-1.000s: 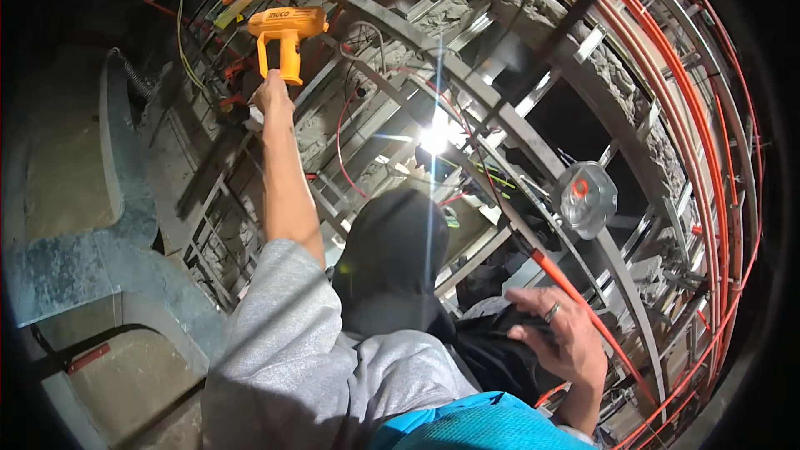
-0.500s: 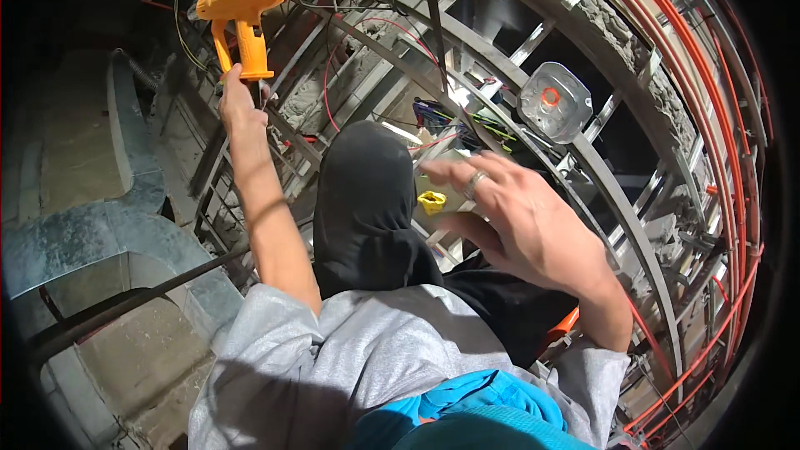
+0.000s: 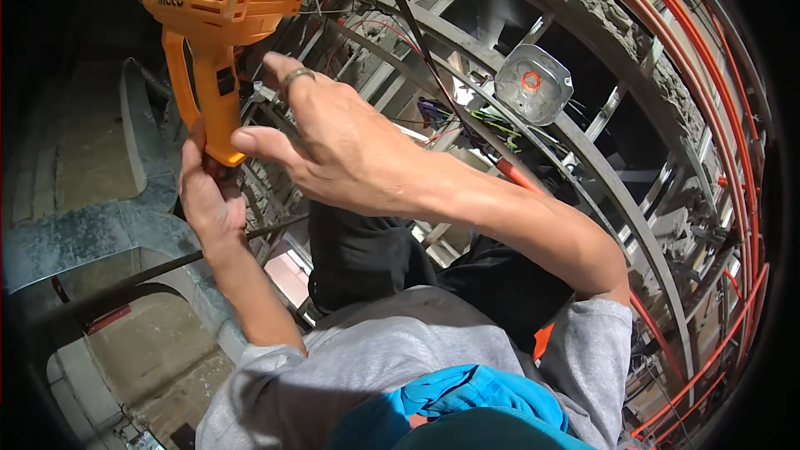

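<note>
A yellow heat gun [image 3: 218, 8] is held up at the upper left, its vented body on top and its looped handle pointing down. My left hand [image 3: 212, 196] grips the lower end of that handle from below. Just right of the handle is my right hand [image 3: 321, 133], its thumb and fingers spread apart. The thumb tip comes close to the bottom of the handle; whether it touches cannot be told. The right forearm crosses in front of my body and hides part of my legs.
A grey metal box with an orange ring [image 3: 533, 83] sits on the curved metal framing [image 3: 612, 179]. Orange conduits [image 3: 708, 58] run along the right. Bundled wires [image 3: 492, 127] lie among the bars. Galvanised ductwork [image 3: 83, 242] stands at the left, and a dark rod [image 3: 408, 8] hangs above.
My left hand has brought the heat gun nearer and lower, so it looks larger. My right hand has swung left from beside my knee to the handle.
</note>
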A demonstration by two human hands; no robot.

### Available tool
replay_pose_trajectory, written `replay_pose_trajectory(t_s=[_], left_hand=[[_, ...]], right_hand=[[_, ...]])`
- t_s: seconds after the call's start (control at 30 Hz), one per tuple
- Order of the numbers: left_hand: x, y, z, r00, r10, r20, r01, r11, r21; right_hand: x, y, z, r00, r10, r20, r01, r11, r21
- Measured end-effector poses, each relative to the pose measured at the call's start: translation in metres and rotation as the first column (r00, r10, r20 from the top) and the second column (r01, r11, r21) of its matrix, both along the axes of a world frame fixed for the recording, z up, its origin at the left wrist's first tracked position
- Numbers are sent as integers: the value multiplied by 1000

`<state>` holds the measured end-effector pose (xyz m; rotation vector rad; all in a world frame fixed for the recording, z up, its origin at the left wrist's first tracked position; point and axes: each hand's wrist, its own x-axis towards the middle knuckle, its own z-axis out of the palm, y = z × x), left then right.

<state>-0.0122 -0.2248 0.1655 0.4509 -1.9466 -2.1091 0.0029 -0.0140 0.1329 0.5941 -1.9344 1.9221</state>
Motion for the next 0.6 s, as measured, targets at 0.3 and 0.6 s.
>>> replay_pose_trajectory(t_s=[0.3,0.6], left_hand=[[51,31,18,967,-244,-71,246,969,26],[74,73,15,783,-621,-40,503,668,-548]], right_hand=[[28,23,28,979,205,6,-195,941,-275],[72,50,15,993,-95,-75,70,955,-287]])
